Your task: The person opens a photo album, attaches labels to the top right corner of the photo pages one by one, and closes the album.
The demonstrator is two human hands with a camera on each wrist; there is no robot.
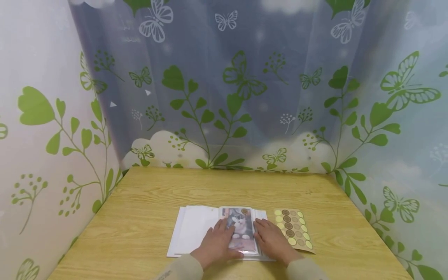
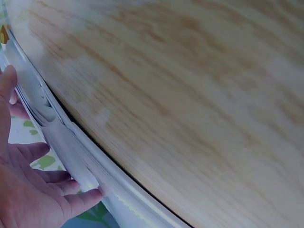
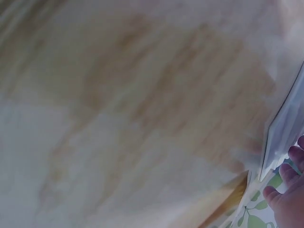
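A white album (image 1: 196, 229) lies spread on the wooden table, its left page plain white. On the right side, a cat picture (image 1: 240, 223) shows under a glossy clear cover, with a round brown sticker (image 1: 244, 211) near its top. My left hand (image 1: 217, 242) rests over the picture's left edge, fingers pointing away from me. Along the picture's right edge lies my right hand (image 1: 274, 238), fingertips on the page. The left wrist view shows the thumb and fingers spread at the edge of the album's pages (image 2: 76, 147). Extended fingers also appear beside the album (image 3: 287, 126) in the right wrist view.
To the right of the album is a tan sheet of round stickers (image 1: 296, 227), in yellow and brown columns, partly behind my right hand. The wooden table (image 1: 224, 186) stretches back to a curtain (image 1: 224, 116) printed with leaves and butterflies, which also hangs at both sides.
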